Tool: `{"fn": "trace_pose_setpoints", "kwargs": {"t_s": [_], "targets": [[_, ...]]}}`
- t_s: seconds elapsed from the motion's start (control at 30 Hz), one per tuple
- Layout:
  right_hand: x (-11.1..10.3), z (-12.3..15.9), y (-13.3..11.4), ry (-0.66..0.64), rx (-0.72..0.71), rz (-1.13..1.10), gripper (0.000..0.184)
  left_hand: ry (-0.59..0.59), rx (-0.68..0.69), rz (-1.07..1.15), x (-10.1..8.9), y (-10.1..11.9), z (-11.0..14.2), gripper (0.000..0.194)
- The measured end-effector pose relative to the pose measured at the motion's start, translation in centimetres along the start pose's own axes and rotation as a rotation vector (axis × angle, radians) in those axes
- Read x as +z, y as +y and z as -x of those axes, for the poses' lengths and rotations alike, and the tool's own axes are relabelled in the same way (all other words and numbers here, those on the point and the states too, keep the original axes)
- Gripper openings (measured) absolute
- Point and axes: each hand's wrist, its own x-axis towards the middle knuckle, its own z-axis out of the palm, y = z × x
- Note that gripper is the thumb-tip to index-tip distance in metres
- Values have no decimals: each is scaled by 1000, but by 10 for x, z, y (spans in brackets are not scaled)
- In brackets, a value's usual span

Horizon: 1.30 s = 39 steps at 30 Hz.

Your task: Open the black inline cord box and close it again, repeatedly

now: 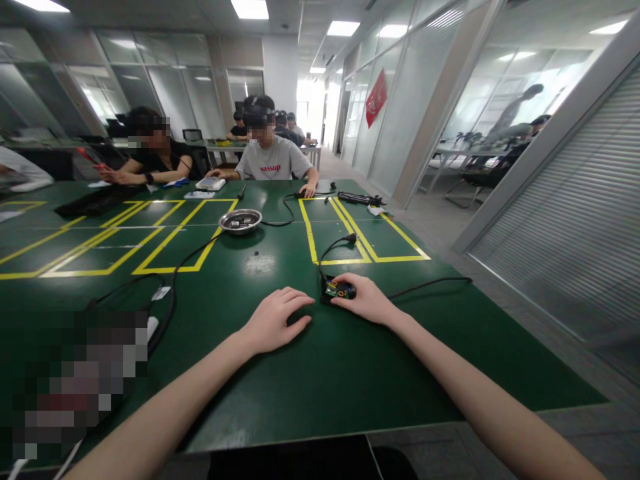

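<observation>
A small black device with an exposed green circuit board [334,289] lies on the green table, two round copper-coloured parts showing on it. My right hand [363,299] grips its right side between thumb and fingers, which hide part of it. From its far side a black cable runs to a plug [351,238]. Just left of the device, my left hand [280,319] rests on the tabletop with its thumb apart from its bent fingers, holding nothing. Another black cable [430,285] trails off to the right from behind my right wrist.
Yellow tape rectangles [167,271] mark the green table [320,393]. A metal bowl [241,221] holds small metal parts. At the far right lies a folded black tripod [360,199]. A blurred-out object [85,380] fills the near left. Across sit co-workers, one in a grey T-shirt [273,160].
</observation>
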Motion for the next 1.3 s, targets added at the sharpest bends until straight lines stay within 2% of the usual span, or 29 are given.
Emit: {"fn": "trace_pose_setpoints", "kwargs": {"t_s": [0.1, 0.2, 0.27, 0.4, 0.53, 0.7, 0.83, 1.03, 1.2, 1.3], "targets": [[10, 7, -27, -142, -135, -92, 36, 61, -8, 12, -1, 1, 0, 33], [12, 11, -43, -235, -235, -146, 32, 15, 9, 39, -2, 3, -1, 31], [11, 12, -47, -241, -271, -164, 28, -19, 6, 47, -2, 3, -1, 29], [4, 10, -44, -143, -271, -83, 23, -45, -35, 23, -1, 3, -1, 34], [-7, 8, -37, -74, -237, 30, 15, -82, -46, -21, -2, 3, -1, 50], [-23, 3, -20, -145, -210, 74, 22, -104, -50, -44, -3, 0, -2, 60], [-29, 0, -8, -212, -150, 123, 17, -122, -51, -64, -2, -3, -4, 62], [-15, 1, -13, -223, -252, 79, 22, -93, -118, -109, 0, -8, -4, 58], [-1, 2, -16, -197, -287, 115, 22, -63, -143, -82, 2, -16, -2, 49], [3, 1, -17, -202, -298, 114, 22, -65, -168, -42, 3, -21, -3, 50]]}}
